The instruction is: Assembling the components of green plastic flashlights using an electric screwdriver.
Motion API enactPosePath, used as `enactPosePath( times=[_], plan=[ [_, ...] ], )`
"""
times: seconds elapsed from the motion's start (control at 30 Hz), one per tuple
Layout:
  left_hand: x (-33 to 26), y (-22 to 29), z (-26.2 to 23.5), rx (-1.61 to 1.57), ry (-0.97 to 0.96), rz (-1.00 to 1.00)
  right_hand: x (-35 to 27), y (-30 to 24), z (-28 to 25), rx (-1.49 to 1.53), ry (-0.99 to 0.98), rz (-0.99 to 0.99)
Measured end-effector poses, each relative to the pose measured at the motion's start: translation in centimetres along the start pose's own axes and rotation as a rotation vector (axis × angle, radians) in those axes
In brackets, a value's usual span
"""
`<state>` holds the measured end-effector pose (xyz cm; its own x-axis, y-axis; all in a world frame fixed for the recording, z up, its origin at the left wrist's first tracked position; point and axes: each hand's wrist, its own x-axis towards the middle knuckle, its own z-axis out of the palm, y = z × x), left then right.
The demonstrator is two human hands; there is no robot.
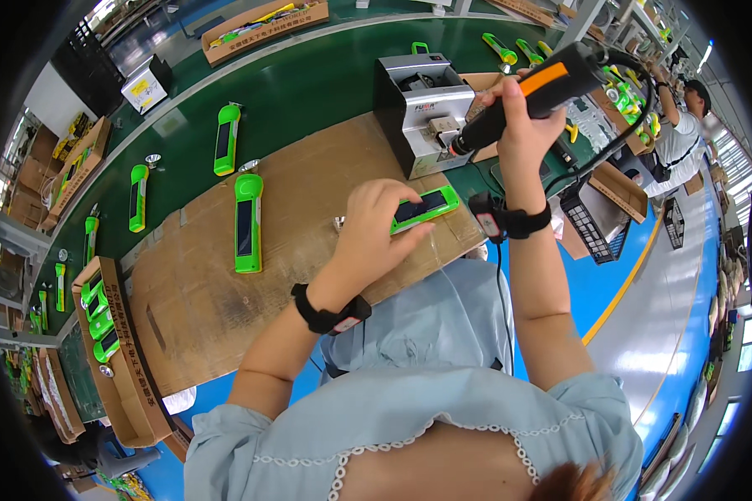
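My left hand (366, 227) grips a green flashlight (443, 200) with a dark panel, low over the cardboard's right part. Its fingers cover one end of the flashlight. My right hand (524, 129) is wrapped round a black electric screwdriver (550, 90) with an orange stripe. The screwdriver's tip points down and left, at the front of a grey and black screw feeder (430, 117); whether it touches is too small to tell. Another green flashlight (247, 224) lies on the cardboard sheet (171, 292), left of my left hand.
Several green flashlights, such as one (226, 140), lie along the green conveyor belt (309, 92). A long cardboard box (134, 409) at the left holds more. The screwdriver's black cable (614, 142) loops down at the right. A co-worker (681, 134) is at the far right.
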<state>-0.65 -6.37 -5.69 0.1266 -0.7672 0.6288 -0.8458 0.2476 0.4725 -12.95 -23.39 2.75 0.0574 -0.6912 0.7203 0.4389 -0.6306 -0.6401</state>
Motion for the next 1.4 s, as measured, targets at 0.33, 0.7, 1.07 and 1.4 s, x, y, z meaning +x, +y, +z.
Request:
enactPosePath(
  times=[0.33,0.7,1.07,1.4],
  plan=[
    [0.0,12.9,-14.9,-1.2,-0.037,0.435,1.2,3.8,-0.5,0.051,0.066,0.01],
    [-0.5,15.1,-13.3,-1.178,0.199,0.244,1.7,4.1,-0.4,-0.136,0.075,0.009],
    [-1.7,18.2,-10.6,-1.232,0.717,0.154,-4.0,-0.1,1.7,0.352,-0.401,0.258],
    [-0.4,15.5,-8.8,-1.176,0.821,0.529,-6.0,-0.4,3.0,0.345,-0.384,0.191]
  ],
)
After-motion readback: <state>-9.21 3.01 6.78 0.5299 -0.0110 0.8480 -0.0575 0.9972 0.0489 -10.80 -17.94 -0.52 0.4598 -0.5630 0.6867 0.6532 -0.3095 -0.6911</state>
